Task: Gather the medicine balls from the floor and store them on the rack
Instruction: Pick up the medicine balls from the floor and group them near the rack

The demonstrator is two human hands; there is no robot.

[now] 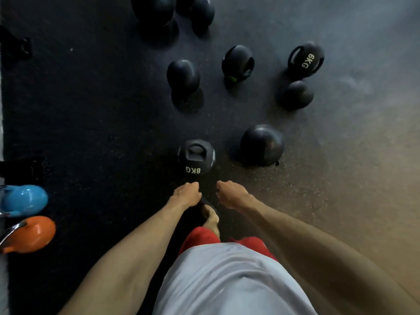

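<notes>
Several black medicine balls lie on the dark rubber floor. Closest is a handled ball marked 8KG [196, 157], right in front of me. A plain black ball [261, 144] sits to its right. Farther off are a ball marked 6KG [306, 59], a handled ball [237, 62], and two plain balls [183, 74] [297, 94]. My left hand [186, 193] and my right hand [230, 193] hang just short of the 8KG ball, fingers loosely curled, holding nothing. No rack is in view.
A blue kettlebell [22, 200] and an orange kettlebell [29, 233] stand at the left edge. More black balls [154, 10] lie at the top. My bare foot [211, 216] is planted below the hands. The floor on the right is bare.
</notes>
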